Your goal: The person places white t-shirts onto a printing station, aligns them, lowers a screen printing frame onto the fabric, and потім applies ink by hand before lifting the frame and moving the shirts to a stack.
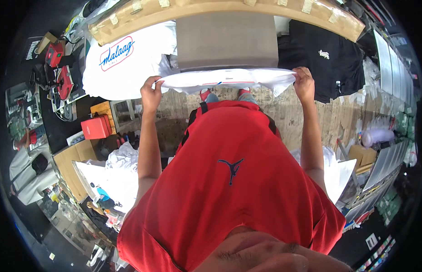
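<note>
Just beside the near edge of the grey-brown board [226, 41], white garment [226, 77] is stretched between my two hands. Left hand [151, 95] pinches one end, thumb against fingers; right hand [304, 86] does the same at the other. Both narrow, closed on cloth. Red line and blue stroke of a print [220, 83] show nearly edge-on; can't tell if it's dry.

Main risk, I'd say: held at two ends only. If one pinch slips, that side drops and the cloth skews, maybe down to the wooden floor [288, 118]. Dirt would show on white.

Second: uneven pull. One hand higher or tugging harder would put diagonal creases in. Loose flap [278, 89] just inside my right hand hangs lower than the middle, so that's the bit I'd expect to fold under or snag. If the ink is tacky, a fold-over would smear it.

Third: stuff on both sides. White printed T-shirt [115, 61] lies near my left hand, black T-shirt [326, 68] near my right; swinging wide could drag either one askew. Can't judge cloth-to-board gap from this angle.
</note>
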### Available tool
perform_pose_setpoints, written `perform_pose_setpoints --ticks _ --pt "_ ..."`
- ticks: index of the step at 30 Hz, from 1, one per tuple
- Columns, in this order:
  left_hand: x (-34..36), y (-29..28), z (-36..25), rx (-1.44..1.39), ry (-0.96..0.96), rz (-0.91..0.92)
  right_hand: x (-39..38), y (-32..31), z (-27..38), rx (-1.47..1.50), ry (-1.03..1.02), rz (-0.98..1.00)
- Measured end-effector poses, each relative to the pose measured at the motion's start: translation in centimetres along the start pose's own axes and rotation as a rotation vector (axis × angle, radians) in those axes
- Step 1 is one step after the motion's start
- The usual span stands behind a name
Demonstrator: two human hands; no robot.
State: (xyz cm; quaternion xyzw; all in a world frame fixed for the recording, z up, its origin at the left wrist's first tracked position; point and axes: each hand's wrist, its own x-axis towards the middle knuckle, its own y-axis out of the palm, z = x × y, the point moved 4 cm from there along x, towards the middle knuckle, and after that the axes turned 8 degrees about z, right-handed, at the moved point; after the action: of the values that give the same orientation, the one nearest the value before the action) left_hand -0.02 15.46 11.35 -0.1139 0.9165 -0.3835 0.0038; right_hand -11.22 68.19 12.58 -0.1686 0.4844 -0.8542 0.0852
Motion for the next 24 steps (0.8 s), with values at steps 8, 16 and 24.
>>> perform_pose_setpoints --ticks 8,16,24 --pt "-4.2 -6.9 -6.3 -0.038 0.028 -0.004 -3.9 -8.2 5.0 0.083 0.062 -0.108" --pt "-0.3 -5.8 -4.7 -0.092 -0.01 -0.21 0.2 -5.1 3.2 0.148 0.12 -0.28" --pt "0.7 -5.0 -4.0 -0.098 -0.109 -0.11 0.9 -3.9 -0.4 0.347 0.265 -0.133"
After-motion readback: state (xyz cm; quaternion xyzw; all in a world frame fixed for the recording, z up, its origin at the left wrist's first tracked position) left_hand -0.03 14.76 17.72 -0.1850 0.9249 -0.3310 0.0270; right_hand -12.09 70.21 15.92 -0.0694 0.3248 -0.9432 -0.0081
